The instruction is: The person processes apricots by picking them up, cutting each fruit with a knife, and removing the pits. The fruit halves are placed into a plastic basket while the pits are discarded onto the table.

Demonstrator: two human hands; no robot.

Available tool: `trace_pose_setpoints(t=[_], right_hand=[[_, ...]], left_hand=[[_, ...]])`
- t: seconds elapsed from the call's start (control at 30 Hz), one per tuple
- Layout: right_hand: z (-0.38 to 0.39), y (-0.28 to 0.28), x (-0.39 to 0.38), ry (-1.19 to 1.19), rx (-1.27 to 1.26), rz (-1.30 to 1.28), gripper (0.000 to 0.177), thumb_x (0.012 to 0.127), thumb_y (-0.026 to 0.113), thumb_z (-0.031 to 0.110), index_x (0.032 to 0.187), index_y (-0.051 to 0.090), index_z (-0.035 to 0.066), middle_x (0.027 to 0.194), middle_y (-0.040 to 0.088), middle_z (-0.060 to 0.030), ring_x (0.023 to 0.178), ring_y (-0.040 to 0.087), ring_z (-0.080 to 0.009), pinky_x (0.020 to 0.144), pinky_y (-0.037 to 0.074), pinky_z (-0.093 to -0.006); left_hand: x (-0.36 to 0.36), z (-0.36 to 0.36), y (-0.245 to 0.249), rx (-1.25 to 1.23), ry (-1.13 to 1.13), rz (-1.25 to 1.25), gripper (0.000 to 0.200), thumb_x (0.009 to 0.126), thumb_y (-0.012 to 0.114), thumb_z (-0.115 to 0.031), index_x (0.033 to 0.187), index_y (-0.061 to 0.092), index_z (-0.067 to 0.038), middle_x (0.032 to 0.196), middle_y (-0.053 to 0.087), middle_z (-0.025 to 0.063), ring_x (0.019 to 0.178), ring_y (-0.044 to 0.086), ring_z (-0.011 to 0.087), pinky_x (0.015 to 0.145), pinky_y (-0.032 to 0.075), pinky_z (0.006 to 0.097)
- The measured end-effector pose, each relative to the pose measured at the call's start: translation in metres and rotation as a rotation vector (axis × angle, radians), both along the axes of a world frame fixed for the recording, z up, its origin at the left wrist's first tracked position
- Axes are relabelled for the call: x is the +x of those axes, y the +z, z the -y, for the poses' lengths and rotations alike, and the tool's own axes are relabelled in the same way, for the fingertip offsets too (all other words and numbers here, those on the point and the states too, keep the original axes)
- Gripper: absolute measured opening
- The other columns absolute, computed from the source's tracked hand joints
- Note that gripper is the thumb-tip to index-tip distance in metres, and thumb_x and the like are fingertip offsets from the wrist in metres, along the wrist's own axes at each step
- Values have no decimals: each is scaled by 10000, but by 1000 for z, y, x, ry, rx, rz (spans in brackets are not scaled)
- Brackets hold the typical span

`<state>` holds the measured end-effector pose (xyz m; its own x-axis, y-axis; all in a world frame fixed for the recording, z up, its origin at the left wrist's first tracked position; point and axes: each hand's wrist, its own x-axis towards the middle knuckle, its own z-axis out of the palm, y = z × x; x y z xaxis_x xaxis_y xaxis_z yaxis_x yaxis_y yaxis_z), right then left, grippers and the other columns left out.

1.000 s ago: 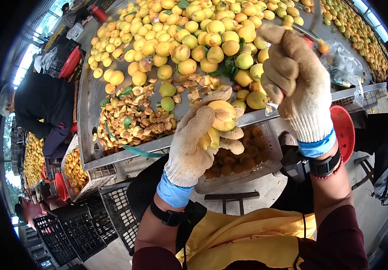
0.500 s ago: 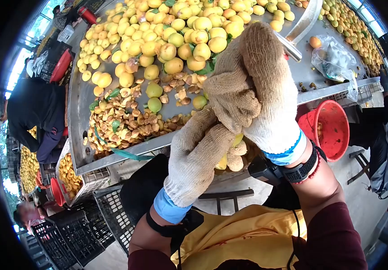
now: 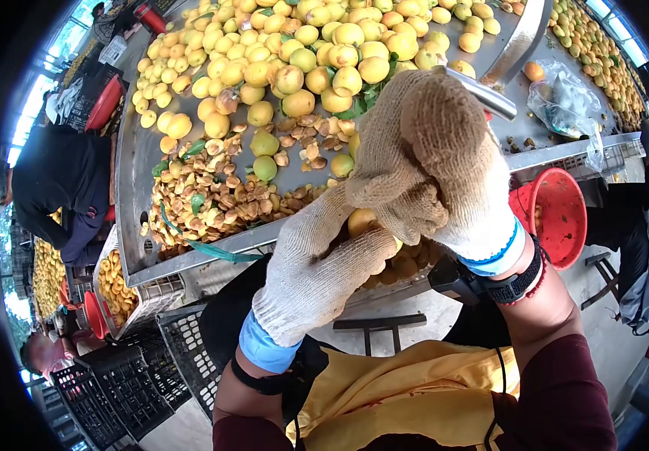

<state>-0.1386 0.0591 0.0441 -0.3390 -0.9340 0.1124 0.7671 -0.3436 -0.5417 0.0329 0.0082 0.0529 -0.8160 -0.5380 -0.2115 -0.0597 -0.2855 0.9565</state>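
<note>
My left hand (image 3: pixel 317 263), in a beige knitted glove, holds a yellow fruit (image 3: pixel 362 222) between thumb and fingers. My right hand (image 3: pixel 430 158), in a dirtier glove, is closed round a metal-ended tool (image 3: pixel 482 94) that points up and right; its grip end is hidden. The fingers of my right hand touch the fruit's upper right side. Both hands are over the near edge of the metal table (image 3: pixel 227 252). Beyond them lie a heap of whole yellow fruits (image 3: pixel 287 79) and a pile of brown-yellow pieces (image 3: pixel 204 199).
A red bucket (image 3: pixel 558 218) stands right of my wrist. A plastic bag (image 3: pixel 565 101) lies on the table at right. Black crates (image 3: pixel 129 391) stand at lower left, near a white crate (image 3: pixel 151 301). A person in dark clothes (image 3: pixel 61 188) bends at left; another person (image 3: pixel 644 248) is at right.
My left hand has moved slightly down and left, and its fingers have shifted. The right hand and tool have turned and moved a little lower; the fruit now shows between the hands.
</note>
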Motion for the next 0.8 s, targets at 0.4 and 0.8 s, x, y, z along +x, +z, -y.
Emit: trace_pose_setpoints(t=[0.4,0.8], right_hand=[[15,-8,10,39,-2,105,290,1053,626,252,1193,668,2,996,744,-79,832,720,-134,702,586,-272],[25,-6,-11,175,69,151,509,1108,411,522,798,548,142,519,372,78,351,345,-83,331,327,-242]], left_hand=[[-7,-5,-19,-15,87,-52,359,981,684,-78,1329,617,-19,1048,672,37,797,591,70,675,509,228],[-10,1,-17,-210,26,71,325,943,713,-98,1241,650,13,1002,681,41,766,610,75,683,528,240]])
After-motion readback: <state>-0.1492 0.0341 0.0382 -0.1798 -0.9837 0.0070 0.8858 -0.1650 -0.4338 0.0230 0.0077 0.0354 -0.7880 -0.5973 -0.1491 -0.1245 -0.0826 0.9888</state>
